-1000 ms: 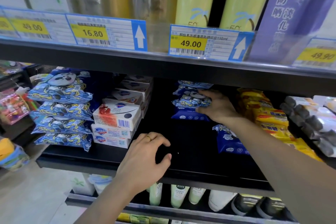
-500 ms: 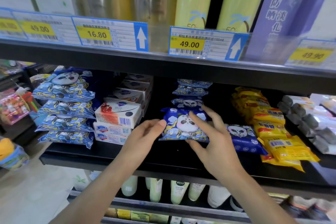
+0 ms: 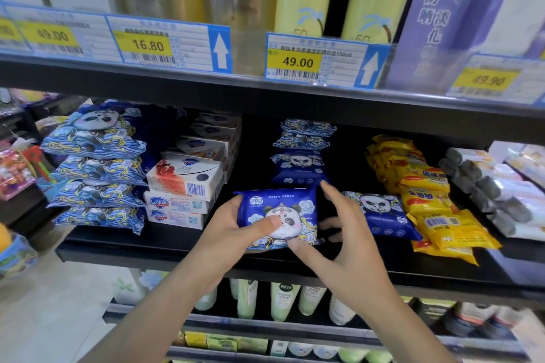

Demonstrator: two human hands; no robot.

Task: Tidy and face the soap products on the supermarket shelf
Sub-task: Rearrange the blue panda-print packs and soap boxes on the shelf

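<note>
A long black metal shelf [image 3: 177, 247] carries the goods. Toward its left end a stack of blue wave-patterned panda packs [image 3: 97, 168] stands beside stacked white cardboard soap boxes [image 3: 182, 186]; toward its right end lie yellow plastic packets [image 3: 427, 203]. Near the front edge at the middle, a dark blue panda-printed soft pack [image 3: 280, 216] is gripped by the left hand [image 3: 233, 233], thumb on its face. The right hand [image 3: 348, 247] pinches its right edge with spread fingers.
</note>
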